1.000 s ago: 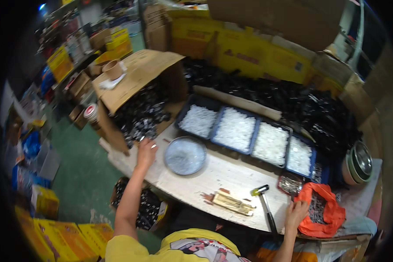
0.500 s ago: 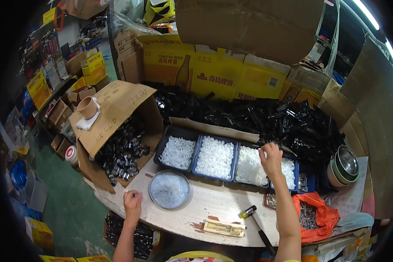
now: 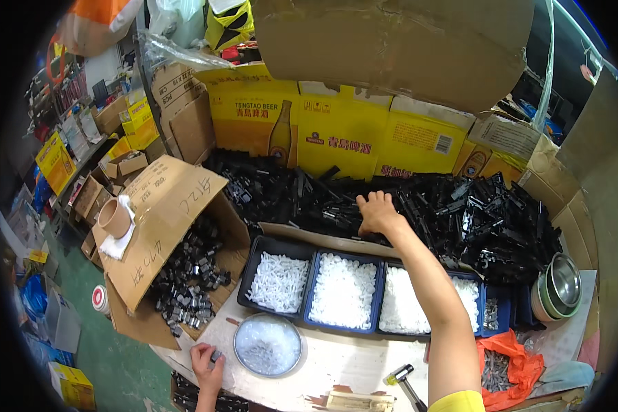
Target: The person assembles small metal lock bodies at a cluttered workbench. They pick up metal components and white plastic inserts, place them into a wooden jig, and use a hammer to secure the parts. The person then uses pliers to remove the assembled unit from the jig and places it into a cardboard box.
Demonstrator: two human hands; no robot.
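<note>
My right hand (image 3: 379, 213) reaches over a long heap of black plastic parts (image 3: 460, 216), fingers apart and bent down at the heap's near edge; nothing shows in them. My left hand (image 3: 206, 368) is at the table's near left edge, its fingers closed on a small dark piece (image 3: 216, 356). Beside it stands a round dish (image 3: 268, 345) holding small clear or whitish bits. Between my hands runs a row of bins: one with white stick-like pieces (image 3: 279, 281), one with small white pieces (image 3: 343, 292), and more white pieces partly hidden behind my right forearm.
A tilted cardboard box (image 3: 165, 220) at the left holds dark metallic pieces (image 3: 192, 275); a brown cup (image 3: 115, 218) sits on top. A hammer (image 3: 399, 375) and a pale fixture (image 3: 360, 400) lie in front. An orange bag (image 3: 529, 364) and stacked bowls (image 3: 563, 281) stand right.
My right hand has left the white-piece bins and moved forward and left to the black heap, its fingers spreading. The dark piece in my left hand now shows. The view has shifted.
</note>
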